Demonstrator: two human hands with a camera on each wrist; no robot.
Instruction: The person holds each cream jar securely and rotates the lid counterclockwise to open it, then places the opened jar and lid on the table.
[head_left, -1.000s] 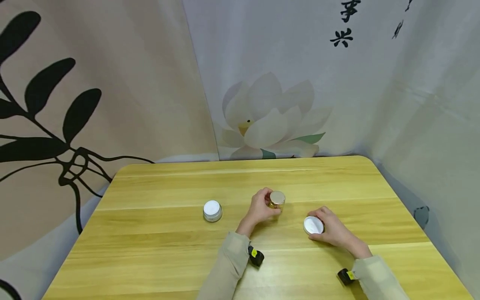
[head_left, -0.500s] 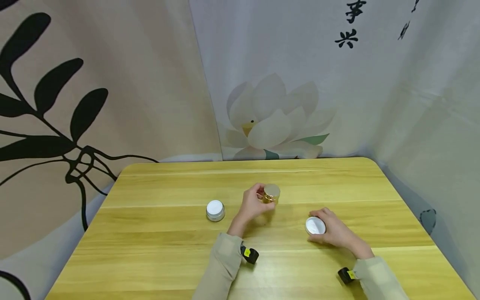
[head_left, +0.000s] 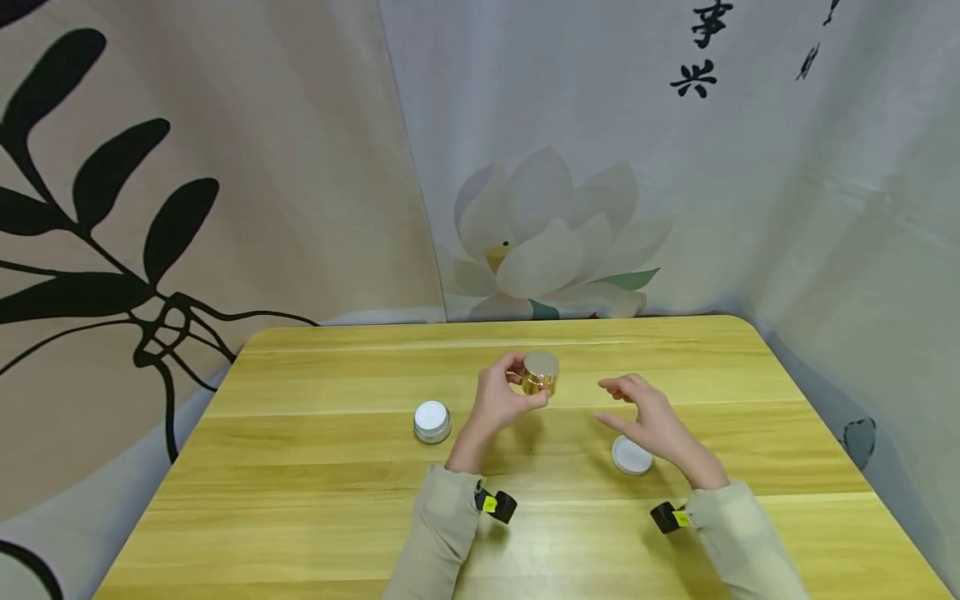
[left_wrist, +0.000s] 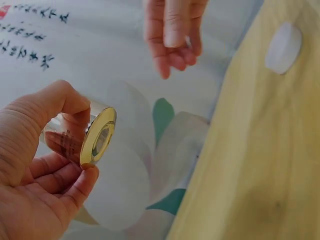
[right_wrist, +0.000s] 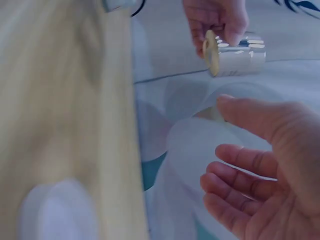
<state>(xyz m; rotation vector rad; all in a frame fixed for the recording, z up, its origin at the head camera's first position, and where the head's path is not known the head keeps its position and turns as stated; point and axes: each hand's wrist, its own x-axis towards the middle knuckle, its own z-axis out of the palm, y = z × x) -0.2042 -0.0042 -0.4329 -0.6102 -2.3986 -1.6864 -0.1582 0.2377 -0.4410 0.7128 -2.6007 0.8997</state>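
Observation:
My left hand (head_left: 498,398) holds a small shiny gold cosmetic jar (head_left: 541,372) above the table, thumb and fingers curled round its side. The left wrist view shows the jar's gold-rimmed round end (left_wrist: 99,136). To the right, my right hand (head_left: 655,421) is raised with its fingers apart and nothing between them; the right wrist view shows its palm and spread thumb. Below it a round white lid (head_left: 631,457) lies on the table, apart from the fingers. Left of my left hand stands a small jar (head_left: 431,422) with a white top.
The wooden table (head_left: 300,492) has rounded far corners. Behind it hangs a pale curtain (head_left: 315,167) printed with dark leaves, a lotus and black characters. A black camera is strapped at each wrist.
My right hand has let go of the white lid and risen a little up and left. My left hand has lifted the gold jar off the table, up and slightly left.

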